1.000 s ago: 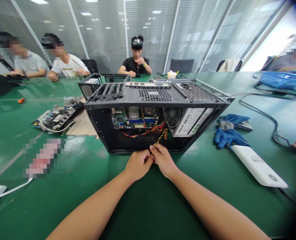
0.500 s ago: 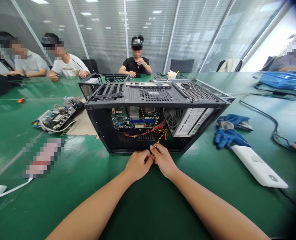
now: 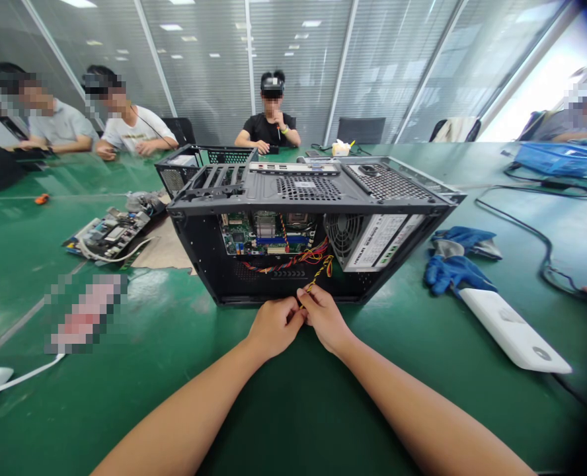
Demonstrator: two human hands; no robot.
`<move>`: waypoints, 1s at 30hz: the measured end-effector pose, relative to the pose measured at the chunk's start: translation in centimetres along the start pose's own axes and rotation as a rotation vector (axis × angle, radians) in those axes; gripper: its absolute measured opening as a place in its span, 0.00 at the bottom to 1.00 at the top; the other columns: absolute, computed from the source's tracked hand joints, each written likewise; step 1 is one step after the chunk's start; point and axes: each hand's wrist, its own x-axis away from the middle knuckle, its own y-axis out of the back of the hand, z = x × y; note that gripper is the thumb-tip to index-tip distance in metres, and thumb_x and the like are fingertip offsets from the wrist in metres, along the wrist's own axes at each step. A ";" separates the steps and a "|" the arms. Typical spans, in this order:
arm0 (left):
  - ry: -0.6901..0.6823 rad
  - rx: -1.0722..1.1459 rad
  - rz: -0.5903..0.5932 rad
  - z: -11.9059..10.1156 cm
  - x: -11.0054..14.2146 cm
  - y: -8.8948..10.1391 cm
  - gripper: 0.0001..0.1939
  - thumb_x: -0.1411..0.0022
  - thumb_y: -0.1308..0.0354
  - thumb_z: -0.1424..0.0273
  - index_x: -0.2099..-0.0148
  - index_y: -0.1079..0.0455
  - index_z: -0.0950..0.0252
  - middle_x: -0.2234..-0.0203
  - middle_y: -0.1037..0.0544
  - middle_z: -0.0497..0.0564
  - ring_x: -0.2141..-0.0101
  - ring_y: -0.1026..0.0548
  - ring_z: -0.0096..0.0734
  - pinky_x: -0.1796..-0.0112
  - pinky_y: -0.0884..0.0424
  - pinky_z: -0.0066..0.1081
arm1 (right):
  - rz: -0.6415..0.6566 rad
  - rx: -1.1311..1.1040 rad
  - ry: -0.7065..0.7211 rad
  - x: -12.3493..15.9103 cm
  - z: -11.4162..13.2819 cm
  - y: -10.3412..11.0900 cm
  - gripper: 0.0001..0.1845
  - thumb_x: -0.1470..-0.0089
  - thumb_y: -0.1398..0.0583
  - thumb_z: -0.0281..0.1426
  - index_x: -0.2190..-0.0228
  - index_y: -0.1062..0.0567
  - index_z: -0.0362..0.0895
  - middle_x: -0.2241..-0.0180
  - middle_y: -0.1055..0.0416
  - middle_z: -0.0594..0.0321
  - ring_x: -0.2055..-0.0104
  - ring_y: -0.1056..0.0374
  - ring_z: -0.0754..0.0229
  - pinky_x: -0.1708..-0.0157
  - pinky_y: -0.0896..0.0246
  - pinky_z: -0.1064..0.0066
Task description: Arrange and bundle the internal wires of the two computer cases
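Observation:
A black computer case [image 3: 189, 244] lies on its side in front of me, its open side facing my hands. Inside it I see a green motherboard [image 3: 238, 241], a power supply [image 3: 380, 243] with a fan, and a bundle of coloured wires [image 3: 273, 266]. A twisted yellow-and-black cable [image 3: 318, 272] runs from the bundle out over the case's near edge. My left hand [image 3: 276, 324] and my right hand [image 3: 326, 318] meet there, both closed with fingertips pinching that cable. Its end is hidden between the fingers.
Left of the case are a loose circuit board [image 3: 110, 231] on cardboard and a blurred-out pinkish object [image 3: 88, 311]. On the right lie blue gloves [image 3: 459, 264], a white power bank [image 3: 514, 330], black cables [image 3: 526, 225] and a blue basket [image 3: 556, 160]. Several people sit around the green table [image 3: 174, 410].
My hands and the cable hold nearly still. Across the table, a person's raised hand has shifted slightly, and another person on the left has moved a hand inward.

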 end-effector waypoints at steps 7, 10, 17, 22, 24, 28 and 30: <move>-0.003 0.003 -0.004 0.1 0.0 -0.1 0.10 0.36 0.46 0.69 0.71 0.31 0.64 0.78 0.26 0.45 0.77 0.33 0.24 0.73 0.44 0.27 | -0.007 -0.006 0.008 0.0 -0.1 0.1 0.20 0.49 0.37 0.48 0.74 0.36 0.46 0.79 0.45 0.71 0.77 0.47 0.66 0.77 0.49 0.71; 0.000 0.004 -0.005 0.1 0.1 -0.1 0.10 0.36 0.46 0.69 0.71 0.31 0.64 0.78 0.26 0.45 0.77 0.33 0.24 0.73 0.44 0.27 | -0.009 0.003 0.016 0.0 0.0 0.1 0.20 0.49 0.37 0.48 0.74 0.36 0.46 0.79 0.44 0.71 0.77 0.47 0.65 0.77 0.48 0.71; -0.014 0.004 -0.013 0.2 0.1 -0.2 0.10 0.36 0.46 0.70 0.71 0.32 0.64 0.78 0.26 0.45 0.77 0.33 0.24 0.73 0.44 0.26 | -0.002 0.000 0.010 -0.1 -0.2 0.1 0.20 0.49 0.38 0.47 0.74 0.36 0.46 0.79 0.44 0.71 0.77 0.47 0.65 0.77 0.50 0.71; -0.012 0.005 -0.009 0.2 0.0 -0.2 0.10 0.36 0.46 0.70 0.71 0.32 0.64 0.78 0.26 0.45 0.77 0.32 0.24 0.72 0.43 0.26 | 0.008 0.002 0.019 -0.1 -0.2 0.2 0.20 0.48 0.38 0.47 0.74 0.36 0.46 0.79 0.45 0.71 0.77 0.48 0.66 0.78 0.51 0.72; -0.008 0.004 -0.009 0.2 0.0 -0.2 0.10 0.36 0.46 0.70 0.71 0.32 0.64 0.78 0.26 0.45 0.77 0.32 0.25 0.72 0.43 0.27 | 0.006 0.003 0.014 0.0 -0.1 0.2 0.20 0.49 0.38 0.47 0.74 0.36 0.46 0.79 0.45 0.72 0.77 0.48 0.66 0.78 0.51 0.72; -0.010 0.002 -0.009 0.2 0.0 -0.2 0.10 0.36 0.46 0.70 0.71 0.32 0.64 0.78 0.26 0.45 0.76 0.32 0.25 0.72 0.43 0.26 | 0.003 0.012 0.011 0.0 0.0 0.2 0.19 0.48 0.38 0.47 0.74 0.36 0.46 0.79 0.44 0.71 0.77 0.46 0.66 0.77 0.50 0.71; -0.009 0.001 -0.013 0.2 0.0 -0.1 0.10 0.36 0.46 0.70 0.71 0.32 0.64 0.78 0.26 0.45 0.77 0.32 0.25 0.72 0.44 0.27 | 0.004 0.019 0.015 0.0 -0.1 0.2 0.19 0.48 0.38 0.47 0.74 0.36 0.46 0.79 0.44 0.71 0.77 0.47 0.66 0.77 0.50 0.71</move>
